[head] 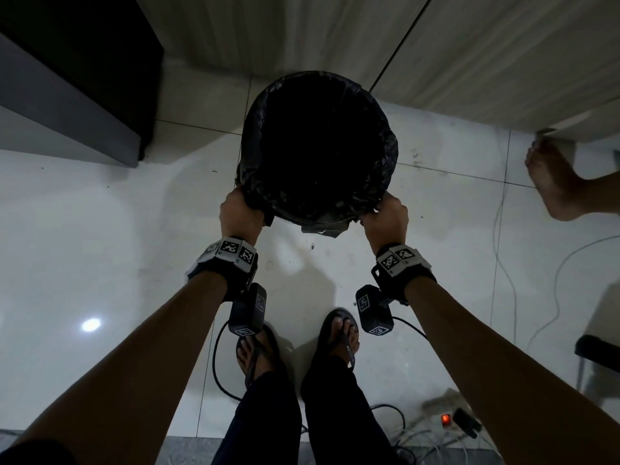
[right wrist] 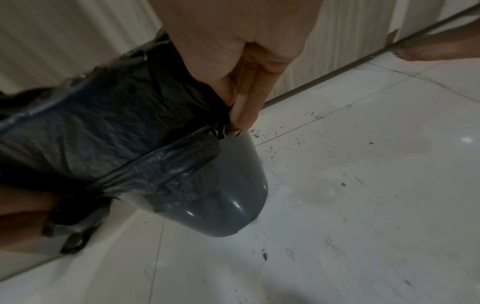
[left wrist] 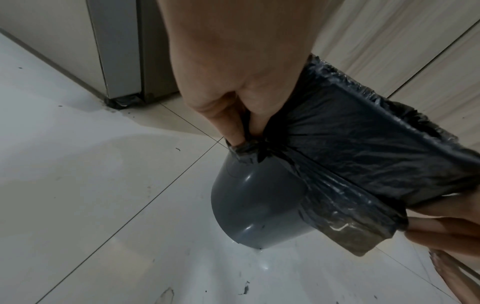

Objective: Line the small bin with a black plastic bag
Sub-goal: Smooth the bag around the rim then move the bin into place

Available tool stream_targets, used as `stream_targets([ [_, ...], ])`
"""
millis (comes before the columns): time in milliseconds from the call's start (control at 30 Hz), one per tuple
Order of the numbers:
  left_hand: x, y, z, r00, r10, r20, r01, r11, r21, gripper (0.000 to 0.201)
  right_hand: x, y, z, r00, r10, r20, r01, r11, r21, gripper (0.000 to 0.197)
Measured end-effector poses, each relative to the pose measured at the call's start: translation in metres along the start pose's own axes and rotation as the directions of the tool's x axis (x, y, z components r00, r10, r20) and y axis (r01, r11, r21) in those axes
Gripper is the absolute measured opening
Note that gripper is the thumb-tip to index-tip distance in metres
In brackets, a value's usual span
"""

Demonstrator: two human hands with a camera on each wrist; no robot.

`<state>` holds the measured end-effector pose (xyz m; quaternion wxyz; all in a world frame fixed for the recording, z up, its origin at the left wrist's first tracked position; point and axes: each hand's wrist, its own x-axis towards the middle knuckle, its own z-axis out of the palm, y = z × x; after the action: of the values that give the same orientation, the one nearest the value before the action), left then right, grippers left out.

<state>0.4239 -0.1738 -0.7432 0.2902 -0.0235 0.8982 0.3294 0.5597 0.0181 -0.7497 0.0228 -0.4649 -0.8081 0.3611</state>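
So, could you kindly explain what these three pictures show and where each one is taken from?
No machine here: a person wears cameras on the head and both wrists. The head view looks down at a small grey bin standing on a tiled floor. A black bag is already folded over its rim. The left hand and right hand each pinch the bag's edge. The other two pictures look along each hand from its wrist. Cables lie on the floor to the right.

Glossy white tiled floor (head: 100, 229) under grey bin (left wrist: 254, 209), cables (head: 523, 263), power strip (head: 449, 419).
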Motion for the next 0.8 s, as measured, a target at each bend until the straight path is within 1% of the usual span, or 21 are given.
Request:
stream_targets([
  [67,0.004,-0.004,0.003,1.000,-0.007,0.018,0.007,1.000,0.021,0.006,0.002,0.001,0.002,0.999,0.011,0.052,-0.006,0.996,-0.086,0.020],
  [133,0.005,-0.004,0.002,1.000,-0.027,0.016,0.027,1.000,-0.014,0.006,0.003,0.001,0.000,0.994,0.032,0.101,-0.021,0.994,-0.111,0.022],
  [167,0.004,-0.004,0.002,0.999,-0.032,0.003,0.032,0.997,-0.065,0.015,0.003,-0.001,-0.003,0.993,0.049,0.104,-0.040,0.995,-0.094,0.023],
  [233,-0.001,0.000,-0.004,0.998,-0.031,-0.049,0.021,0.980,-0.196,0.040,0.004,-0.005,-0.011,0.995,0.094,0.040,-0.095,0.995,0.011,0.024],
  [267,-0.005,0.002,-0.007,0.995,-0.026,-0.093,0.002,0.967,-0.253,0.047,0.005,-0.008,-0.015,0.993,0.120,-0.023,-0.118,0.990,0.080,0.030],
  [333,-0.014,0.012,-0.017,0.979,0.007,-0.202,-0.073,0.945,-0.319,0.055,0.005,-0.021,-0.028,0.977,0.157,-0.148,-0.126,0.972,0.200,0.043],
  [367,-0.019,0.015,-0.019,0.969,0.024,-0.245,-0.106,0.939,-0.326,0.057,0.004,-0.028,-0.029,0.974,0.141,-0.177,-0.099,0.970,0.223,0.046],
  [400,-0.023,0.022,-0.022,0.959,0.048,-0.280,-0.141,0.937,-0.320,0.058,0.003,-0.037,-0.031,0.978,0.089,-0.189,-0.048,0.976,0.212,0.049],
  [433,-0.027,0.030,-0.024,0.948,0.090,-0.304,-0.183,0.938,-0.294,0.061,0.002,-0.046,-0.032,0.984,0.002,-0.179,0.028,0.986,0.166,0.055],
  [466,-0.032,0.037,-0.024,0.937,0.158,-0.312,-0.238,0.941,-0.239,0.065,0.001,-0.054,-0.031,0.984,-0.093,-0.155,0.108,0.990,0.095,0.061],
  [533,-0.036,0.048,-0.018,0.891,0.354,-0.284,-0.377,0.925,-0.031,0.070,0.003,-0.061,-0.021,0.966,-0.252,-0.059,0.246,0.964,-0.099,0.070],
  [566,-0.035,0.050,-0.011,0.870,0.430,-0.240,-0.421,0.903,0.091,0.071,0.005,-0.061,-0.016,0.959,-0.281,-0.015,0.274,0.943,-0.190,0.072],
  [600,-0.033,0.050,-0.004,0.862,0.471,-0.188,-0.438,0.878,0.193,0.073,0.009,-0.059,-0.010,0.959,-0.283,0.008,0.277,0.931,-0.236,0.074],
  [633,-0.030,0.049,0.003,0.862,0.485,-0.149,-0.440,0.861,0.256,0.075,0.012,-0.057,-0.006,0.962,-0.274,0.017,0.271,0.935,-0.230,0.077],
  [700,-0.025,0.049,0.010,0.868,0.481,-0.126,-0.438,0.860,0.263,0.081,0.018,-0.052,-0.004,0.970,-0.242,0.012,0.242,0.962,-0.126,0.082],
  [800,-0.022,0.051,0.014,0.861,0.471,-0.192,-0.440,0.879,0.181,0.084,0.022,-0.051,-0.008,0.980,-0.200,-0.018,0.200,0.980,0.004,0.080],
])
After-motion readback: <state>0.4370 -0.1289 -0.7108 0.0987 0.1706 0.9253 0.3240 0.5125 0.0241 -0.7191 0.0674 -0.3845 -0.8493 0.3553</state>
